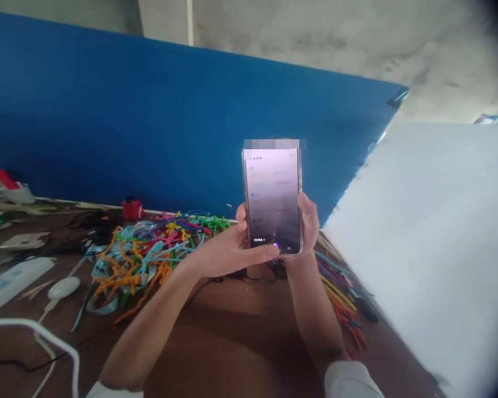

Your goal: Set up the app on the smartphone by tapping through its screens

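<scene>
Phone (273, 199) stands upright above the brown counter (240, 337), lit screen toward the person. Right hand (309, 224) wraps its fingers around the phone's 3 o'clock edge. Left hand (228, 249) curls at the 9 o'clock edge, thumb on the screen's bottom. Colorful pipe cleaners (149, 249) lie at 9 o'clock.

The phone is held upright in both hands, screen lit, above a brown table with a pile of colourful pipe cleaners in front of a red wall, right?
Not quite: the wall is blue, not red, as the head view shows. The rest holds: the phone is upright and lit, held by the left hand and right hand above the brown table, with the pipe cleaners piled behind.
</scene>
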`<state>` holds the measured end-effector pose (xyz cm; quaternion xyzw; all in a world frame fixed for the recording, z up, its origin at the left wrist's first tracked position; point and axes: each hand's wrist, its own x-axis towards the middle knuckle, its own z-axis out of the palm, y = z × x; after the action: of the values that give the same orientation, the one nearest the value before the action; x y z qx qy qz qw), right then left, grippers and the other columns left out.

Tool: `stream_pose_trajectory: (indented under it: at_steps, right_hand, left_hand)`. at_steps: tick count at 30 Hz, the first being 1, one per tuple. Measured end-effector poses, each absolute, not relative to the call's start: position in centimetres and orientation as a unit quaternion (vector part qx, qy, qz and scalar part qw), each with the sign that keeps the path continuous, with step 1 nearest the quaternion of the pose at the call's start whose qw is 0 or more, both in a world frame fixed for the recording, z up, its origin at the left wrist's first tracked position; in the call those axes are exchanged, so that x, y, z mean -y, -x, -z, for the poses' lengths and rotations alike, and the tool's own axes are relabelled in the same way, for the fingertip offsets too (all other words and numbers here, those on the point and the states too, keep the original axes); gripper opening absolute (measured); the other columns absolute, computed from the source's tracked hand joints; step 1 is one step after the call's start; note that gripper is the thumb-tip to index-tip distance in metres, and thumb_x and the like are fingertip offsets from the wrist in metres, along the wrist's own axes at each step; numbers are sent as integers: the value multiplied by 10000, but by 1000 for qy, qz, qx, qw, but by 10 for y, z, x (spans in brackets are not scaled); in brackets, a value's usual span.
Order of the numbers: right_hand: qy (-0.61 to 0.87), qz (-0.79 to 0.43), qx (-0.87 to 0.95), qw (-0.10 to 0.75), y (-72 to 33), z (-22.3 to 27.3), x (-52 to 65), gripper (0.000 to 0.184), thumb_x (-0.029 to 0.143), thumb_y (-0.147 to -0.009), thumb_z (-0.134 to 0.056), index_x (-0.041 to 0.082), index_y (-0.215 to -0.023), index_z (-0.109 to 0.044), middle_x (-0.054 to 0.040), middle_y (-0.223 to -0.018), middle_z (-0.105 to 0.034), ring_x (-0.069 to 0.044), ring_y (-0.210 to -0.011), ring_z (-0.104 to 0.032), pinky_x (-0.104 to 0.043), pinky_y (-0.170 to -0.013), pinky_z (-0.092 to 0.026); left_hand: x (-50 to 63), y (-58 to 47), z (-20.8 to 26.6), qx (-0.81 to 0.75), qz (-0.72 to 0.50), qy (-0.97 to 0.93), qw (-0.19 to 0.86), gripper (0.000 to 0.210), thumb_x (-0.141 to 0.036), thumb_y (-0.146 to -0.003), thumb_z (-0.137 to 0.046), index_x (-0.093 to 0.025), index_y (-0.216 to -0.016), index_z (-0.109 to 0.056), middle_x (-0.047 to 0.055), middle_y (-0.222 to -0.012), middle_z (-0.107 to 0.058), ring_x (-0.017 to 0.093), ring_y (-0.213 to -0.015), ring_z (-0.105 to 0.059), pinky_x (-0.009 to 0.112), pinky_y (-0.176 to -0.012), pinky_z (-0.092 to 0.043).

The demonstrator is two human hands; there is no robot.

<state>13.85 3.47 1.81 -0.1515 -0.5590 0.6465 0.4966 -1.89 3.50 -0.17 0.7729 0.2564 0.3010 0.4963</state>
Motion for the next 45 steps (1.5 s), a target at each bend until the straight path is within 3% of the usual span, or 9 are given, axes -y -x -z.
stream_pose_trajectory:
  at_steps: [8,13,19,24,27,31,35,40,45]
  right_hand:
    - [52,-658,545,517,-141,-9,-44,695,750,-850,-368,212,-1168,-671,-117,-928,-698,-270,-791,-669,-458,-737,-590]
    - [28,-657,542,523,-139,-13,-40,624,714,-835,-454,218,-1142,-677,-98,-964,-685,-213,-780,-640,-356,-699,-572]
    - [71,-638,549,536,-143,-14,-37,689,775,-764,-474,213,-1105,-679,-111,-926,-692,-258,-781,-665,-405,-671,-585]
    - [143,-574,477,650,-148,-3,-37,512,679,-856,-499,239,-998,-720,-95,-906,-732,-318,-981,-712,-457,-796,-616]
    - [153,-554,453,682,-147,1,-38,398,596,-870,-575,263,-1021,-732,-67,-910,-745,-316,-1016,-716,-456,-802,-626]
    - [145,-576,462,659,-142,4,-40,442,619,-848,-579,246,-1011,-753,-80,-914,-753,-331,-1038,-713,-471,-792,-632]
    - [160,-575,473,648,-141,8,-42,445,641,-868,-534,267,-973,-752,-74,-928,-749,-329,-1035,-711,-485,-776,-632]
    - [168,-592,471,632,-141,10,-45,413,641,-844,-571,259,-853,-728,-87,-858,-732,-341,-1019,-701,-499,-743,-631]
    - [176,-546,451,684,-140,9,-42,283,548,-875,-604,287,-858,-711,-64,-867,-735,-338,-1049,-697,-507,-749,-636]
  left_hand:
    - [-29,25,-6,-270,-261,-816,439,517,-535,-907,-671,-264,-1343,-603,32,-1342,-652,258,-1304,-571,352,-1098,-479]
    - [-28,29,-9,-292,-240,-843,384,542,-591,-919,-623,-272,-1357,-614,33,-1409,-612,273,-1286,-581,355,-1089,-476]
    - [-32,48,-11,-323,-271,-820,387,408,-482,-901,-686,-240,-1227,-647,32,-1155,-693,216,-1047,-664,297,-915,-551]
    - [-32,58,-10,-300,-365,-805,358,934,-438,-823,-803,-330,-1557,-237,63,-1426,-477,215,-1257,-533,350,-1097,-481]
    - [-26,53,-9,-289,-395,-808,328,1121,-404,-786,-845,-362,-1598,-72,77,-1405,-440,237,-1258,-503,415,-1154,-442]
    - [-20,45,-10,-307,-383,-812,315,1224,-426,-758,-863,-372,-1605,20,119,-1405,-411,296,-1227,-515,448,-1037,-533]
    - [-20,43,-12,-293,-386,-810,330,1311,-479,-745,-869,-382,-1589,129,149,-1540,-300,356,-1346,-436,504,-1103,-492]
    - [-19,43,-11,-297,-403,-786,362,1301,-522,-763,-846,-434,-1573,169,114,-1441,-395,284,-1170,-532,474,-1009,-550]
    - [-15,41,-9,-291,-418,-776,373,1310,-519,-753,-854,-427,-1585,154,103,-1393,-436,281,-1153,-537,473,-1010,-544]
